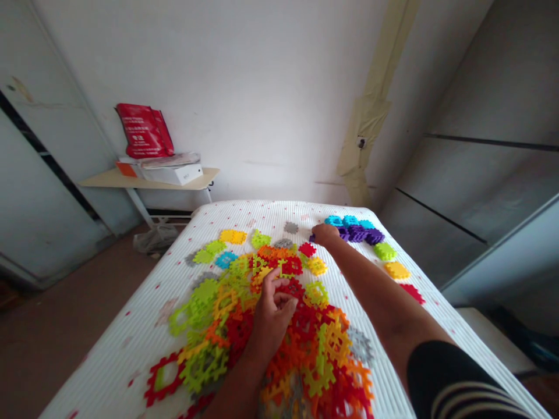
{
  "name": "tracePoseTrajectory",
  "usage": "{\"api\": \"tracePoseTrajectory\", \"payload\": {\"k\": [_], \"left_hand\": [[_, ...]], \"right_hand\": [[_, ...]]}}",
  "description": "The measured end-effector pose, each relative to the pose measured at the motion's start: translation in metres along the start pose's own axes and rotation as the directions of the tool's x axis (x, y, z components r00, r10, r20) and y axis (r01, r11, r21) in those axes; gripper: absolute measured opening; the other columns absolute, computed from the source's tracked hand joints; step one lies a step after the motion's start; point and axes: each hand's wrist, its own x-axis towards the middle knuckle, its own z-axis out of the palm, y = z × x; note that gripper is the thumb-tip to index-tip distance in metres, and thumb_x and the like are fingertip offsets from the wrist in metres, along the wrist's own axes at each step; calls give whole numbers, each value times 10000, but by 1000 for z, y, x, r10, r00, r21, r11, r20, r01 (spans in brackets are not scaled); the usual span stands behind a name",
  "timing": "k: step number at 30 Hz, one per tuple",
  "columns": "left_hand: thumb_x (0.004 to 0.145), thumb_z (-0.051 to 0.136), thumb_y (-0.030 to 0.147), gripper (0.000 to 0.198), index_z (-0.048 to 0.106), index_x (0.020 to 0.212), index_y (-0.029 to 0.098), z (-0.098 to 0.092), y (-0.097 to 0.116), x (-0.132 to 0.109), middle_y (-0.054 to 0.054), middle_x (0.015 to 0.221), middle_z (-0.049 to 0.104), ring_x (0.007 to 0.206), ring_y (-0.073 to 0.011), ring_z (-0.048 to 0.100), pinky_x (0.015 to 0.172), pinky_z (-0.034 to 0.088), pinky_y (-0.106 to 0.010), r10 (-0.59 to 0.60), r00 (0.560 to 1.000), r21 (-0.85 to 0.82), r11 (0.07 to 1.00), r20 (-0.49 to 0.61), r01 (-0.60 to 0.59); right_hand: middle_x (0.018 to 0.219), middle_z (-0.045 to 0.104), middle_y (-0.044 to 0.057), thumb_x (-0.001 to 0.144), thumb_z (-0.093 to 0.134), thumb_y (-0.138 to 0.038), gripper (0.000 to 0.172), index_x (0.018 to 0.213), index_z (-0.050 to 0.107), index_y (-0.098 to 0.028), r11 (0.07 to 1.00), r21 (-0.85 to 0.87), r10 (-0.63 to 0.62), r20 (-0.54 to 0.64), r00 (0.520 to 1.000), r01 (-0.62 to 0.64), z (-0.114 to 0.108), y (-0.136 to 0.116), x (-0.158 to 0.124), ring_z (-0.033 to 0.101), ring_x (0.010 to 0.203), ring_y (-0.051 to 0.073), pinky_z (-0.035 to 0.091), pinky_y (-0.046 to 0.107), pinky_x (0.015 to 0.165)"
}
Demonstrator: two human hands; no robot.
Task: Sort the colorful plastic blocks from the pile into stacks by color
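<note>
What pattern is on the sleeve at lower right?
The sleeve is black with pale stripes, best seen in the head view.

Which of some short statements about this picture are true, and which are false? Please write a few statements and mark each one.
1. The left bare hand is over the heap of colourful plastic interlocking pieces. True.
2. The right bare hand is beside the dark purple plastic pieces. True.
3. The red bag stands on the brown floor. False: it rests on a white box on a pale table.
4. The black striped sleeve covers the left arm. False: it covers the right arm.
</note>
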Motion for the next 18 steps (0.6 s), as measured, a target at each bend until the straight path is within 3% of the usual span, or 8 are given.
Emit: {"api": "tracePoseTrajectory", "payload": {"k": [4,9,13,18], "left_hand": [[716,559,205,514,369,1193,236,-1,1,-2,-70,1093,545,670,-102,584,651,482,-279,18,1000,-6,1000,-6,-18],[763,554,269,468,378,1194,218,-3,6,-2,-84,1106,538,744,-132,621,699,517,-312,67,998,-97,993,8,-66],[779,572,304,453,408,1189,206,-6,17,-2,-94,1119,547,780,-148,634,709,528,-319,148,989,-156,976,-17,-149],[777,587,287,402,460,1150,209,-10,35,-3,-77,1091,574,771,-144,640,715,517,-316,187,981,-218,957,-48,-193]], "right_hand": [[1148,605,157,840,495,-187,405,1244,513,-185,1000,-6,-6,-72,997,5,-15,-5,-21,588,1026,285,481,363,767],[1177,573,150,879,440,-253,447,1323,406,-213,997,37,-55,-229,972,65,-21,0,-83,601,978,259,473,342,762],[1190,589,81,877,459,-305,409,1280,478,-238,951,209,-147,-347,926,230,14,26,-142,610,959,214,472,311,794],[1018,656,61,904,401,-323,285,1060,612,-212,773,503,-127,-473,872,386,84,59,-205,631,848,157,484,245,735]]}}
